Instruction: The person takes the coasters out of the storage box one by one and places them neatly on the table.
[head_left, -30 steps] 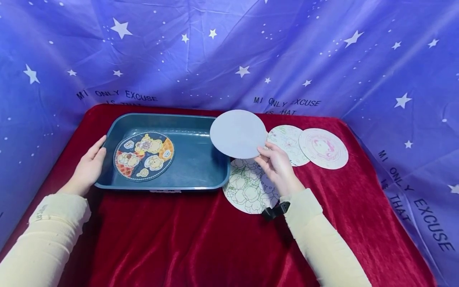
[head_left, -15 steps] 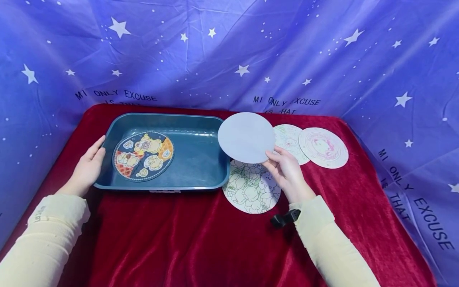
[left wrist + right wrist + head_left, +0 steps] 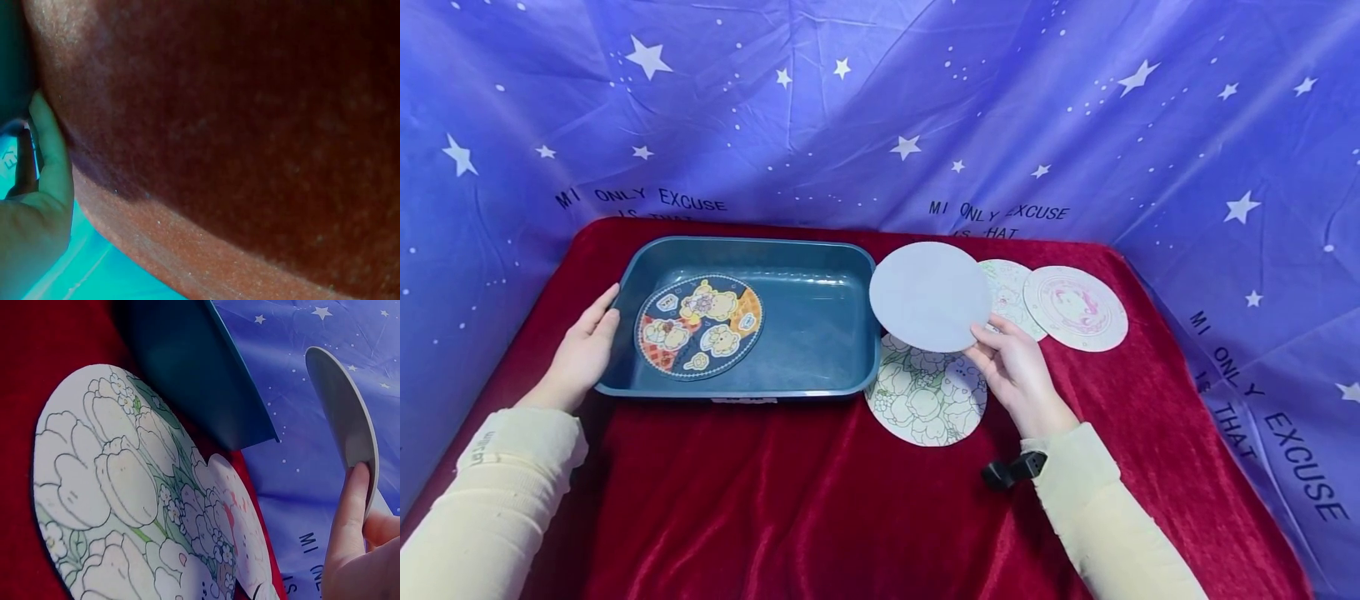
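Observation:
My right hand (image 3: 1018, 371) pinches the near-right edge of a round mat (image 3: 928, 296), thumb on its plain pale grey face. In the right wrist view this mat (image 3: 342, 406) appears nearly edge-on, thin and raised. It hangs just right of a teal rectangular tub (image 3: 797, 393) in the head view, partly covering a round mat with line-drawn flowers (image 3: 925, 404). My left hand (image 3: 580, 354) has its fingers extended against the tub's left wall; the left wrist view shows straight fingers (image 3: 53, 159) at its side. Inside the tub, at left, lies a dark round mat with cartoon bears (image 3: 700, 327).
Two more round mats lie at the back right: one with green line drawings (image 3: 1015, 304), partly hidden, and a pink-printed one (image 3: 1077, 308) overlapping it. A red velvet cloth (image 3: 760, 492) covers the table. Blue starry curtains (image 3: 790, 108) stand behind and beside it.
My right hand has moved right and slightly toward me with the grey-faced mat, away from over the tub's right rim. The left hand and tub stay nearly still.

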A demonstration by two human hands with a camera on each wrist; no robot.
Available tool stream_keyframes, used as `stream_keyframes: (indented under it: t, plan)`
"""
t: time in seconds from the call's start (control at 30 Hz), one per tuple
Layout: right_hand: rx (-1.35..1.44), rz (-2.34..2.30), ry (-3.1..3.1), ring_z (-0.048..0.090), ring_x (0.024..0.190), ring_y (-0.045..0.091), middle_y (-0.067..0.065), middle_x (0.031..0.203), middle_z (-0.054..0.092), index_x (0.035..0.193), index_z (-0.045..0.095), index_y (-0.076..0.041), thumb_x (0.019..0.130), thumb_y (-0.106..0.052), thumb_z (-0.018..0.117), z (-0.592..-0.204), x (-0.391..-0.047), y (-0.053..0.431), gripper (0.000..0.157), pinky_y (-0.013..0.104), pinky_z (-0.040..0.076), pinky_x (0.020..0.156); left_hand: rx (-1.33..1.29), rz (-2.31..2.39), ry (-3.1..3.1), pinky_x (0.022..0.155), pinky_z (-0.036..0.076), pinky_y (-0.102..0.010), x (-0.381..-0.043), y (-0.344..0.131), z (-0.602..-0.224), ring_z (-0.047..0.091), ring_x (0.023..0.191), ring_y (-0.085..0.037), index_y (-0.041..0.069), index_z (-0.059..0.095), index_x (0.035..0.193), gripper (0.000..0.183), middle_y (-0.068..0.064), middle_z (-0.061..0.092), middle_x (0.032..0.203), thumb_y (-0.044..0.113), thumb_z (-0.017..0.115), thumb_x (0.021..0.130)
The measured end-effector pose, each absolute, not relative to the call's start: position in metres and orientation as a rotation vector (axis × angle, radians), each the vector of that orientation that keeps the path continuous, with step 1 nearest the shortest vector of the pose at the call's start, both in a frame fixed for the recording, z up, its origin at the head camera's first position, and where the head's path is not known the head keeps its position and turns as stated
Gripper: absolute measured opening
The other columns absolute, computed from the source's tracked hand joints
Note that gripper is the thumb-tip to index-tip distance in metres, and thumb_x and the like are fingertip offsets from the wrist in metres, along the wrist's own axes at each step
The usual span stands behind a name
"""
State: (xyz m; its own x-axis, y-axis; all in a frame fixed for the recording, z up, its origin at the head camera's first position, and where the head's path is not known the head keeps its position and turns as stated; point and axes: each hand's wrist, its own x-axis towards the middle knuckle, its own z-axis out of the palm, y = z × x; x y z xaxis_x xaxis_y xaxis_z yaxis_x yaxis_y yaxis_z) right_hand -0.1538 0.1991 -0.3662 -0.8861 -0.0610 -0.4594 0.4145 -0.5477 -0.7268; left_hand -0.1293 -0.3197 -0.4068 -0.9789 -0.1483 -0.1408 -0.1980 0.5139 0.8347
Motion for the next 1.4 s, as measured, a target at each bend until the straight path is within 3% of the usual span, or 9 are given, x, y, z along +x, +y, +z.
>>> stream_keyframes:
  t: [0.23, 0.47, 0.57, 0.7, 0.8, 1.17, 1.4]
  plan:
    - [0.557, -2.479, 1.33, 0.07, 0.083, 0.01, 0.001, 0.092, 0.071, 0.155, 0.021, -0.005, 0.098, 0.005, 0.052, -0.367, -0.149, 0.205, 0.066, 0.021, 0.059, 0.077, -0.306, 1.5, 2.687, 0.116, 0.008, -0.071, -0.13, -0.32, -0.408, 0.003, 0.149, -0.049, 0.016, 0.006, 0.159, 0.056, -0.028, 0.005, 0.162, 0.033, 0.023, 0.108]
    - [0.523, -2.483, 1.34, 0.071, 0.081, 0.01, 0.001, 0.092, 0.073, 0.136, 0.04, -0.006, 0.098, 0.005, 0.053, -0.369, -0.144, 0.213, 0.042, 0.02, 0.059, 0.076, -0.309, 1.502, 2.688, 0.116, 0.008, -0.07, -0.13, -0.321, -0.408, 0.003, 0.149, -0.048, 0.016, 0.007, 0.159, 0.056, -0.028, 0.006, 0.162, 0.033, 0.024, 0.108]
    - [0.547, -2.478, 1.345, 0.07, 0.083, 0.01, 0.0, 0.093, 0.072, 0.143, 0.035, -0.005, 0.098, 0.005, 0.053, -0.368, -0.142, 0.217, 0.05, 0.021, 0.059, 0.078, -0.307, 1.503, 2.689, 0.116, 0.008, -0.071, -0.13, -0.321, -0.408, 0.003, 0.149, -0.049, 0.016, 0.007, 0.159, 0.056, -0.028, 0.006, 0.162, 0.034, 0.024, 0.108]
    - [0.589, -2.465, 1.357, 0.069, 0.083, 0.009, -0.001, 0.093, 0.069, 0.157, 0.015, -0.005, 0.098, 0.005, 0.052, -0.367, -0.14, 0.223, 0.07, 0.021, 0.059, 0.078, -0.309, 1.498, 2.687, 0.116, 0.008, -0.071, -0.13, -0.321, -0.408, 0.003, 0.149, -0.048, 0.018, 0.007, 0.159, 0.056, -0.028, 0.005, 0.162, 0.035, 0.024, 0.108]
    - [0.592, -2.463, 1.363, 0.069, 0.084, 0.009, -0.002, 0.094, 0.069, 0.158, 0.012, -0.005, 0.098, 0.005, 0.051, -0.367, -0.139, 0.227, 0.072, 0.021, 0.059, 0.078, -0.315, 1.494, 2.688, 0.116, 0.008, -0.07, -0.13, -0.321, -0.409, 0.003, 0.149, -0.048, 0.018, 0.007, 0.159, 0.056, -0.028, 0.006, 0.162, 0.034, 0.024, 0.108]
    - [0.552, -2.493, 1.376, 0.069, 0.083, 0.01, -0.001, 0.094, 0.07, 0.117, 0.054, -0.008, 0.097, 0.005, 0.054, -0.373, -0.13, 0.242, 0.024, 0.021, 0.059, 0.077, -0.331, 1.493, 2.68, 0.116, 0.007, -0.071, -0.13, -0.321, -0.408, 0.003, 0.149, -0.049, 0.017, 0.006, 0.159, 0.056, -0.029, 0.005, 0.162, 0.034, 0.023, 0.108]
    - [0.551, -2.494, 1.373, 0.07, 0.082, 0.011, 0.0, 0.094, 0.071, 0.123, 0.045, -0.006, 0.097, 0.005, 0.053, -0.373, -0.123, 0.253, 0.03, 0.022, 0.059, 0.076, -0.319, 1.495, 2.691, 0.116, 0.008, -0.071, -0.13, -0.321, -0.409, 0.003, 0.149, -0.049, 0.017, 0.007, 0.159, 0.056, -0.029, 0.006, 0.162, 0.034, 0.024, 0.108]
